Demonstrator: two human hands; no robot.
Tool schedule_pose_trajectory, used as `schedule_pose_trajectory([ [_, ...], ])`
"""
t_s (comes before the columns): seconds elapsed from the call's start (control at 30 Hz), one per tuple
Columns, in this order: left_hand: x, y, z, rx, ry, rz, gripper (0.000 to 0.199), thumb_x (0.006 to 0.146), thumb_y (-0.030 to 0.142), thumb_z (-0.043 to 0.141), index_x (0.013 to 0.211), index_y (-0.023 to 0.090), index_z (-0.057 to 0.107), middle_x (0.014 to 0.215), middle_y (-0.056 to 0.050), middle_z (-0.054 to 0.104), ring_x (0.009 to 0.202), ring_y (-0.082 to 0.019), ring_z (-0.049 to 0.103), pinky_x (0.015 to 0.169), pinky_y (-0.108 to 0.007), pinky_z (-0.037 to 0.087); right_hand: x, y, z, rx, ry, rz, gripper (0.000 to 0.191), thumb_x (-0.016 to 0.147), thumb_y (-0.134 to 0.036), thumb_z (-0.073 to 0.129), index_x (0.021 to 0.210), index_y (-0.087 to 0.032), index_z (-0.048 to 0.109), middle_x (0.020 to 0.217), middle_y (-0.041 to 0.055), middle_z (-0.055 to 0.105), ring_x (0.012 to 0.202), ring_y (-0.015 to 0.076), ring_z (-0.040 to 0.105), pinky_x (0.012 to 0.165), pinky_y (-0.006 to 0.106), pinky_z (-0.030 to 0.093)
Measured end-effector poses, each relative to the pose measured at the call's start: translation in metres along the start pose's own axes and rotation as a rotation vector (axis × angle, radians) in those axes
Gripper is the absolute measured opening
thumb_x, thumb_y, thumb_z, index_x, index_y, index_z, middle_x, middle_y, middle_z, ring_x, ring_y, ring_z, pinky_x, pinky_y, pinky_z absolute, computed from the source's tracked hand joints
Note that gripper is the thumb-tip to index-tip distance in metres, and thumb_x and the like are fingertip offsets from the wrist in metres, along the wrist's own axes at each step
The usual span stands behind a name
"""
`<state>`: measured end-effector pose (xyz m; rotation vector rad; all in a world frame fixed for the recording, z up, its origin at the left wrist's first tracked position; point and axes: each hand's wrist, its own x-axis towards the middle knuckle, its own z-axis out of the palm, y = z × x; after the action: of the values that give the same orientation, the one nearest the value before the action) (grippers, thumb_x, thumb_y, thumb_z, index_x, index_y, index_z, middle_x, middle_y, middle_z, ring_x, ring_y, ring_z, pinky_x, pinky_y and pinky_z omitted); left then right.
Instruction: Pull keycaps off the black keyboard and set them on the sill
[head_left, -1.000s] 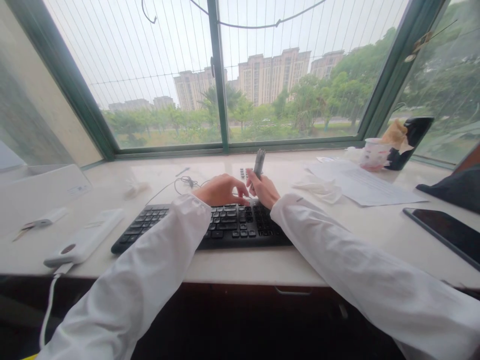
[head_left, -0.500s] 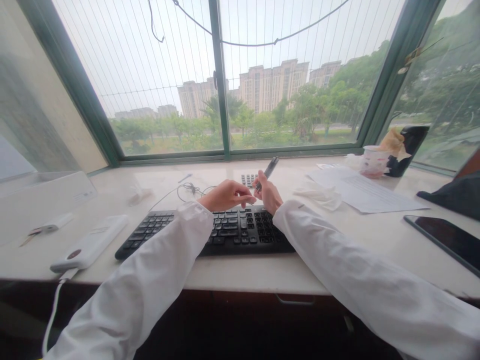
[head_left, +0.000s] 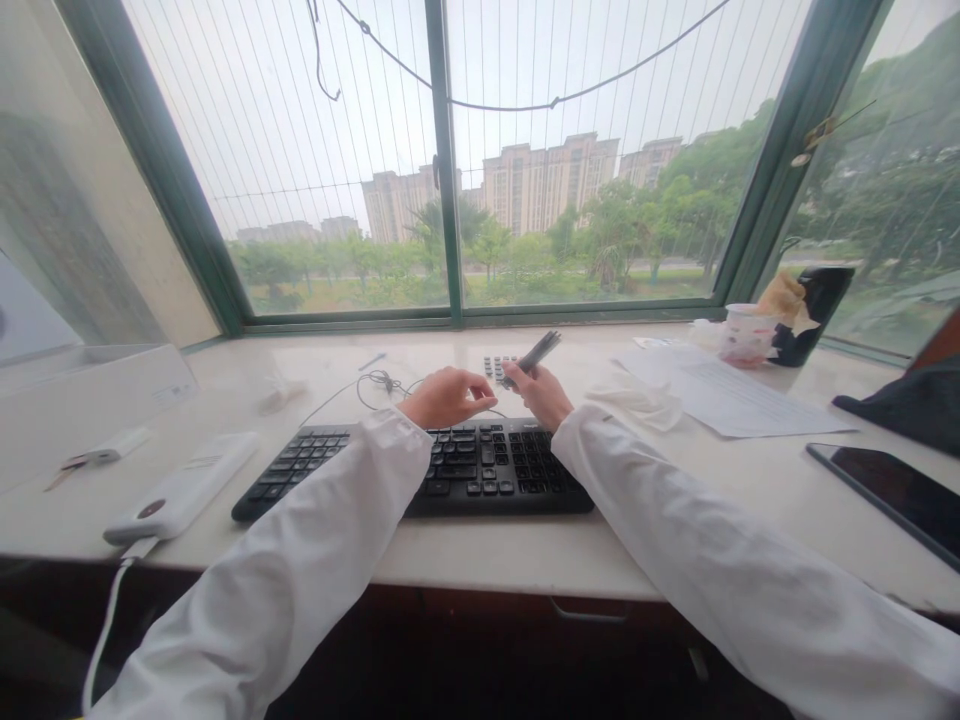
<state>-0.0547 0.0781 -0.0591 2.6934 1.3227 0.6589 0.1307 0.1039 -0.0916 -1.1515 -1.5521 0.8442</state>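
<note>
My right hand (head_left: 541,393) grips a dark, slim stick-like tool (head_left: 536,352), which slants up and away to the right; its far end is smeared by motion. Fingers curled and pinched together, my left hand (head_left: 448,396) hovers above the back edge of the keyboard; anything between its fingertips is too small to make out. The black keyboard (head_left: 457,470) lies below both hands, partly covered by the left sleeve. Small dark keycaps (head_left: 492,366) sit in rows on the white surface behind it, partly hidden by my right hand.
A thin cable (head_left: 384,381) lies coiled behind the keyboard. On the left are a white power bank (head_left: 184,488) and a white box (head_left: 97,395). To the right lie crumpled tissue (head_left: 637,405), paper sheets (head_left: 720,390), a cup (head_left: 748,335) and a phone (head_left: 892,495).
My hands have moved slightly apart. The tool in my right hand has tilted lower to the right and is now blurred. The camera view has shifted a little.
</note>
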Motion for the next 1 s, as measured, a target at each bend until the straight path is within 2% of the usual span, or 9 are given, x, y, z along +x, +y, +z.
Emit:
schedule_pose_trajectory([
  [0.13, -0.0033, -0.0002, -0.0005, 0.143, 0.058, -0.028, 0.026, 0.086, 0.041, 0.057, 0.101, 0.026, 0.071, 0.085, 0.002, 0.075, 0.076, -0.017, 0.068, 0.074, -0.028, 0.048, 0.0030, 0.0027, -0.0054, -0.047, -0.034, -0.083, 0.047, 0.072, -0.063, 0.065, 0.081, -0.017, 0.068, 0.067, 0.0009, 0.062, 0.056, 0.0115, 0.052, 0.052, 0.024, 0.041],
  [0.27, -0.0053, 0.0008, -0.0035, 0.189, 0.106, -0.016, 0.024, 0.089, 0.037, 0.053, 0.101, 0.024, 0.070, 0.083, 0.001, 0.075, 0.073, -0.017, 0.068, 0.073, -0.029, 0.049, 0.0049, 0.0031, -0.0067, 0.098, -0.101, -0.104, 0.044, 0.067, -0.054, 0.075, 0.083, -0.014, 0.070, 0.063, 0.0008, 0.061, 0.054, 0.0111, 0.052, 0.051, 0.025, 0.046],
  [0.37, -0.0046, 0.0000, -0.0049, 0.188, 0.129, -0.019, 0.023, 0.090, 0.038, 0.053, 0.095, 0.026, 0.071, 0.082, 0.002, 0.075, 0.071, -0.016, 0.067, 0.071, -0.029, 0.047, 0.0057, 0.0037, -0.0067, 0.235, -0.120, -0.064, 0.044, 0.061, -0.048, 0.082, 0.086, -0.012, 0.072, 0.069, 0.0028, 0.065, 0.060, 0.0124, 0.056, 0.056, 0.027, 0.051],
  [0.5, -0.0029, -0.0018, -0.0050, 0.167, 0.156, -0.032, 0.020, 0.091, 0.035, 0.053, 0.095, 0.029, 0.072, 0.084, 0.003, 0.075, 0.075, -0.016, 0.068, 0.073, -0.028, 0.046, 0.0057, 0.0051, -0.0064, 0.357, -0.128, -0.019, 0.048, 0.053, -0.042, 0.087, 0.088, -0.013, 0.073, 0.085, 0.0068, 0.071, 0.079, 0.0183, 0.064, 0.064, 0.029, 0.054],
  [0.6, -0.0029, -0.0020, -0.0048, 0.145, 0.153, -0.031, 0.019, 0.091, 0.031, 0.054, 0.097, 0.031, 0.072, 0.084, 0.004, 0.075, 0.079, -0.016, 0.068, 0.074, -0.028, 0.045, 0.0054, 0.0059, -0.0060, 0.383, -0.168, -0.017, 0.049, 0.053, -0.043, 0.087, 0.090, -0.014, 0.072, 0.087, 0.0075, 0.072, 0.085, 0.0206, 0.065, 0.066, 0.030, 0.054],
  [0.73, -0.0033, 0.0002, -0.0045, 0.111, 0.152, -0.030, 0.018, 0.090, 0.029, 0.056, 0.096, 0.032, 0.072, 0.084, 0.005, 0.075, 0.080, -0.016, 0.069, 0.077, -0.028, 0.045, 0.0052, 0.0053, -0.0070, 0.356, -0.203, -0.076, 0.045, 0.058, -0.046, 0.084, 0.088, -0.014, 0.071, 0.082, 0.0052, 0.070, 0.082, 0.0190, 0.065, 0.065, 0.029, 0.051],
  [0.83, -0.0026, 0.0019, -0.0040, 0.049, 0.144, -0.050, 0.018, 0.090, 0.030, 0.055, 0.094, 0.033, 0.073, 0.081, 0.006, 0.075, 0.078, -0.015, 0.068, 0.076, -0.027, 0.045, 0.0057, 0.0053, -0.0078, 0.330, -0.226, -0.103, 0.044, 0.060, -0.049, 0.082, 0.086, -0.015, 0.070, 0.078, 0.0040, 0.069, 0.078, 0.0180, 0.064, 0.063, 0.028, 0.049],
  [1.0, -0.0005, 0.0022, -0.0042, -0.033, 0.142, -0.074, 0.020, 0.091, 0.036, 0.055, 0.092, 0.032, 0.074, 0.079, 0.006, 0.075, 0.072, -0.014, 0.066, 0.074, -0.025, 0.044, 0.0080, 0.0095, -0.0073, 0.372, -0.239, -0.100, 0.045, 0.059, -0.049, 0.083, 0.087, -0.015, 0.072, 0.080, 0.0054, 0.070, 0.081, 0.0193, 0.065, 0.068, 0.031, 0.051],
])
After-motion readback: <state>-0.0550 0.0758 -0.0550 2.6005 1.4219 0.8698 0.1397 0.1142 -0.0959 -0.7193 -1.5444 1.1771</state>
